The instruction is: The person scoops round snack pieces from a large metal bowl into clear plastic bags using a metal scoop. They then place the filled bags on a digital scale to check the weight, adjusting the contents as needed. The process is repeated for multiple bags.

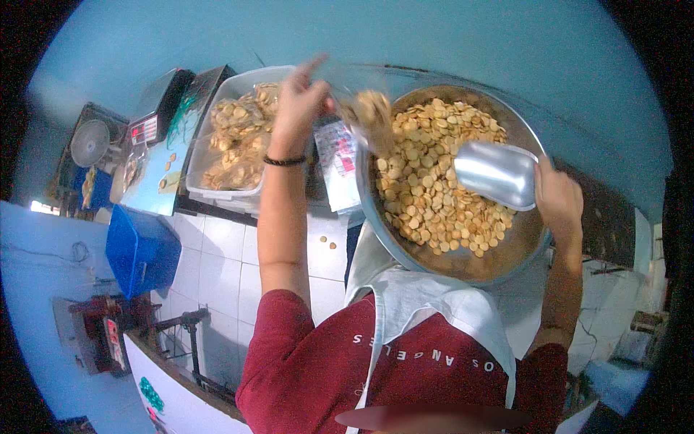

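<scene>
My left hand, blurred by motion, grips the neck of a clear plastic bag partly filled with round, golden crackers or chips. The bag hangs over the left rim of a wide metal basin. Many loose round crackers are heaped inside that basin. On its right side my right hand holds a shiny metal scoop by the handle. The scoop's mouth points left over the crackers, and its bowl looks empty.
A clear plastic tub with several filled bags stands left of the basin. Between them lies a printed packet. Further left are a digital scale and a blue bin. Two crackers lie on the tiles.
</scene>
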`<act>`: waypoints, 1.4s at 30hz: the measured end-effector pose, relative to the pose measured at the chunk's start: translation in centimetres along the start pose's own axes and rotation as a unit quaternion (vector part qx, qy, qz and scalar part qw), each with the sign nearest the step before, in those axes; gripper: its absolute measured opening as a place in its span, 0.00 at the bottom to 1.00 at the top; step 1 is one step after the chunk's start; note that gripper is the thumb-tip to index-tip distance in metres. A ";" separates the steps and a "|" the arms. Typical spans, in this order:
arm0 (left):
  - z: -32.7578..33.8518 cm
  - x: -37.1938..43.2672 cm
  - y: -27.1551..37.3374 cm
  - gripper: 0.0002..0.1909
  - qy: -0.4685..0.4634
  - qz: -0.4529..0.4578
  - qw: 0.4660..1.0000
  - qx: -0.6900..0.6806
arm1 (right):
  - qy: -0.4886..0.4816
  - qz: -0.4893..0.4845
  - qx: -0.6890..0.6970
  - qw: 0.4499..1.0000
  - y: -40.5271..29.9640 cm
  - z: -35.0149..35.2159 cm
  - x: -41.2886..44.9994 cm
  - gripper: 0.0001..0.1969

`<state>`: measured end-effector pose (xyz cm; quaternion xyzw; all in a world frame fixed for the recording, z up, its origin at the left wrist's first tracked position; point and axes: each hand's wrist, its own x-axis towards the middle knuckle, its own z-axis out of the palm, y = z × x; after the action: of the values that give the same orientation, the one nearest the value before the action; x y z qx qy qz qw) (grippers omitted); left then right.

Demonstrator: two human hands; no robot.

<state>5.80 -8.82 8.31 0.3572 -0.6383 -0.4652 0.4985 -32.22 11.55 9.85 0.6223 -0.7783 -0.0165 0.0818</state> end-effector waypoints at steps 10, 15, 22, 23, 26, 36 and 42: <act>-10.1 5.4 -8.8 0.37 0.251 0.237 0.799 0.492 | -0.082 -0.003 0.054 0.995 2.9 9.6 -5.4 0.16; -12.5 2.1 -15.8 0.35 0.215 -0.025 0.925 0.312 | -0.154 0.119 0.004 0.981 4.5 16.5 -6.1 0.18; -3.4 -9.4 -25.4 0.16 0.000 -0.024 0.872 0.489 | -0.111 0.212 0.135 0.962 3.5 26.1 -5.3 0.25; -1.0 -12.6 -27.5 0.15 -0.077 -0.128 0.888 0.435 | -0.137 0.203 0.210 0.946 2.1 26.7 -5.4 0.26; 4.1 -20.6 -31.2 0.18 -0.192 -0.142 0.916 0.321 | -0.176 0.112 0.148 0.967 -3.5 27.4 -5.4 0.28; 5.1 -22.2 -29.5 0.12 -0.158 -0.196 0.829 0.499 | -0.225 -0.079 0.140 0.961 -5.1 21.3 -10.0 0.37; -0.8 -16.8 -25.3 0.08 -0.192 -0.212 0.902 0.324 | -0.160 0.080 0.155 0.971 0.3 22.9 -9.9 0.32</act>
<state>10.52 -1.47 -20.80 0.5300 -0.7461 -0.3870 0.1127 -33.76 19.52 -13.72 0.5520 -0.8218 0.0119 -0.1406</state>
